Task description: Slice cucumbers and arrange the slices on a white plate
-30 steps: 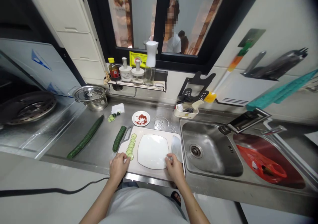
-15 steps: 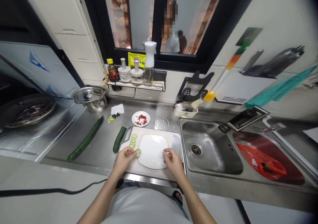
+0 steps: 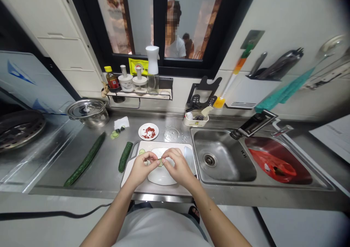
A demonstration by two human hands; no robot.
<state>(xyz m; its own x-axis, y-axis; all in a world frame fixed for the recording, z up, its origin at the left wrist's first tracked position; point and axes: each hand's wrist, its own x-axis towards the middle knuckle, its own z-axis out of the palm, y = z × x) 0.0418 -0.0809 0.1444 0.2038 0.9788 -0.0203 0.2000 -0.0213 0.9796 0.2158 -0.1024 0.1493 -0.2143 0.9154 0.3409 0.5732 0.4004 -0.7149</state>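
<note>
Above a white square plate [image 3: 162,179], my left hand [image 3: 143,168] and my right hand [image 3: 177,166] meet, both pinching a thin cucumber slice [image 3: 160,162] between their fingertips. The plate lies on a pale cutting board [image 3: 129,183]. Several cucumber slices [image 3: 142,151] rest at the board's left side, mostly hidden behind my left hand. Beside the board's handle lies a shorter cucumber piece [image 3: 125,157], with a long cucumber [image 3: 85,160] farther left. On the board's right edge is a pale bluish, blade-like thing [image 3: 188,154], partly covered by my right hand.
A small dish [image 3: 148,131] of red bits sits behind the board. Cucumber ends and slices [image 3: 115,134] lie near a white paper [image 3: 121,123]. A lidded steel pot [image 3: 93,114] stands back left. To the right is a sink [image 3: 226,159] with a red bag [image 3: 273,166].
My left hand has brought the cucumber slice rightward over the plate. My right hand has left the plate's right edge and moved in to grip the slice too. The view has shifted slightly.
</note>
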